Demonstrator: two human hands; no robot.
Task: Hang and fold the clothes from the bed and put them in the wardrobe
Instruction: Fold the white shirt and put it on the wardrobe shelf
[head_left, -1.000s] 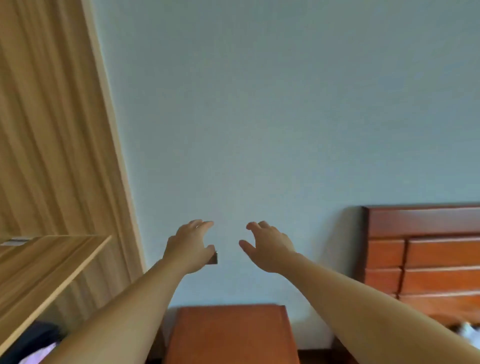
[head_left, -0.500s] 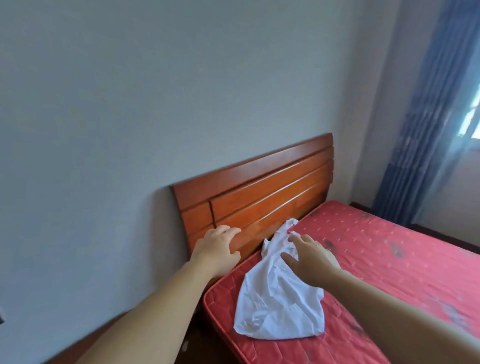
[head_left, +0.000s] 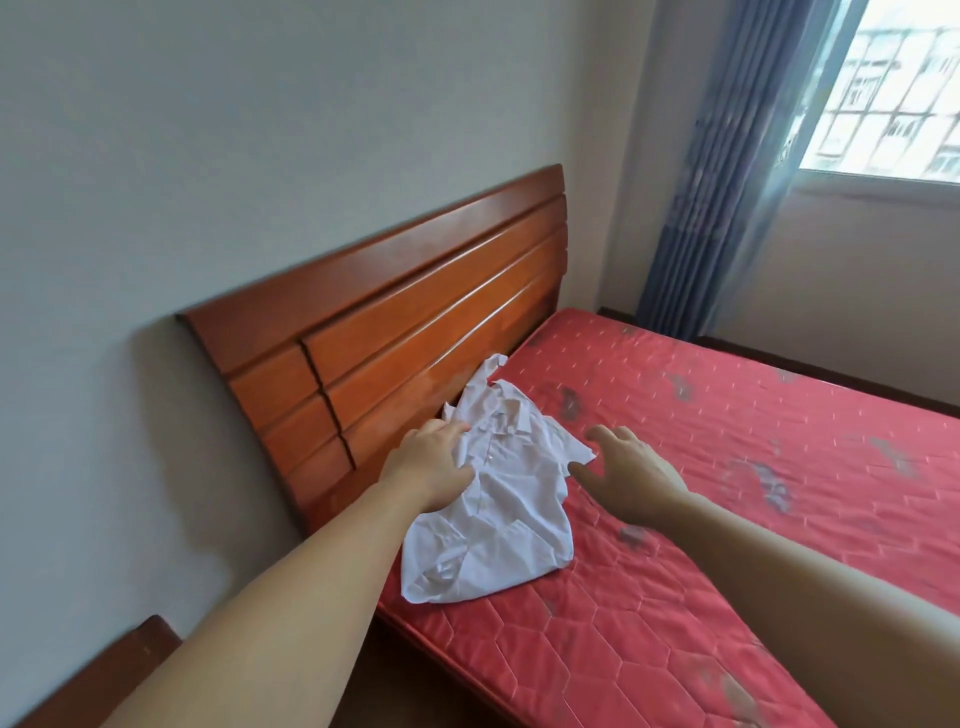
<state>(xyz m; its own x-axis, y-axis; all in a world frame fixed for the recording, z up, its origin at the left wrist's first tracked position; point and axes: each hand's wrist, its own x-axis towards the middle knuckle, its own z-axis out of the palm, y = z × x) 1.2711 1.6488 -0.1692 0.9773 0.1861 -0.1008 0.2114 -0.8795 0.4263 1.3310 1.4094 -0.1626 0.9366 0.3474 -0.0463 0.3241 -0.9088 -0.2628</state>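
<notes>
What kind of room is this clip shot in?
Most likely a bedroom: a bed with a red quilted mattress and wooden headboard against the wall, a blue curtain by the window, and a crumpled white shirt.

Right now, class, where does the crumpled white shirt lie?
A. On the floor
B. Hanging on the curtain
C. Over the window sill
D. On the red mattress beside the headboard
D: the white shirt lies crumpled on the red mattress, against the wooden headboard.

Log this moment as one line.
left hand: on white shirt | right hand: open, beside shirt | mattress | not lifted
</notes>
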